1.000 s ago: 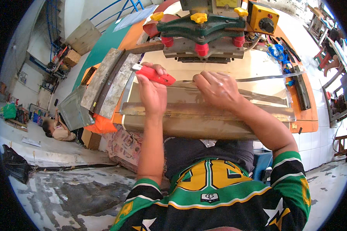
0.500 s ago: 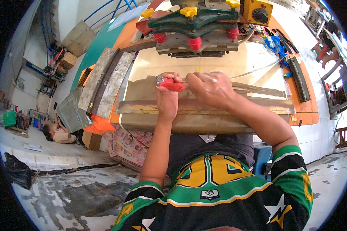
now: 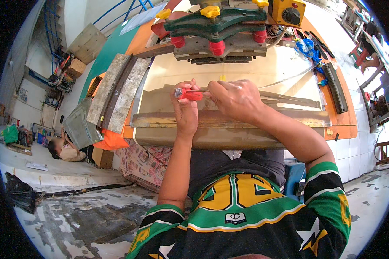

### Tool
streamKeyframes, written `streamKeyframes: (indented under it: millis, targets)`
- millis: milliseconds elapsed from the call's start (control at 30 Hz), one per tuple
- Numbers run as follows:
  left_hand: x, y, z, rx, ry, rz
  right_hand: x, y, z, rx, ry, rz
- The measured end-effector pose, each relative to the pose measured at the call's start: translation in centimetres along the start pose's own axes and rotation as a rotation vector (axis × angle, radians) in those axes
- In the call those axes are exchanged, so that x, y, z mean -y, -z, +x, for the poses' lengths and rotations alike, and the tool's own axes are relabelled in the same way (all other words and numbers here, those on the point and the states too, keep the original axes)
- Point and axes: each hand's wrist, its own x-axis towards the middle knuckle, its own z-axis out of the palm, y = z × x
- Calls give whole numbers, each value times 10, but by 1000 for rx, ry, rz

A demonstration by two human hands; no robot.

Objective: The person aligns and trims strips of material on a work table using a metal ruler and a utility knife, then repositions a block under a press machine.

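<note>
Nearest the camera, the person's green, black and yellow jersey (image 3: 242,216) fills the lower edge, and both bare forearms rise from it toward the work. The left hand (image 3: 186,110) has its grip closed around the red handle of a screwdriver (image 3: 190,94), which lies roughly level above the front of the tabletop (image 3: 345,129). The right hand (image 3: 235,98) sits just beside it, its fingers pinched together at the tool's thin shaft; what else, if anything, that grip has hold of cannot be told. Under both hands lie long, worn metal strips (image 3: 289,116) running across the front edge of the tabletop, over a pale shiny sheet (image 3: 168,73). To the left, grey stone-like slabs (image 3: 116,93) lean together, with an orange cloth (image 3: 112,140) below them. Beyond the hands stands a machine head with a green bar (image 3: 216,21), red knobs and yellow caps, and a yellow control box (image 3: 287,12) beside it. Far left, another person (image 3: 62,149) lies low on the floor.
</note>
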Motion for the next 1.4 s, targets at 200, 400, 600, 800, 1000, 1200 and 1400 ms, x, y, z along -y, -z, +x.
streamKeyframes:
  millis: [200,400,600,800,1000,1200,1400]
  targets:
    - [-2,-5,1,-47,-47,170,-3,3,1,21,-19,-7]
    - [-1,-5,1,-57,-67,268,-2,-2,-1,40,15,-38]
    - [-3,-11,0,-110,-17,308,1,0,-3,80,1,-55]
    - [-9,-10,-3,-90,35,221,-1,-4,-3,48,24,-39]
    - [-2,-8,-2,-100,-13,286,-2,-4,-4,52,19,-59]
    - [0,-5,-1,-135,-113,506,-1,-1,-2,43,-20,-56]
    - [-6,-12,2,-147,-155,667,0,6,0,112,-60,-47]
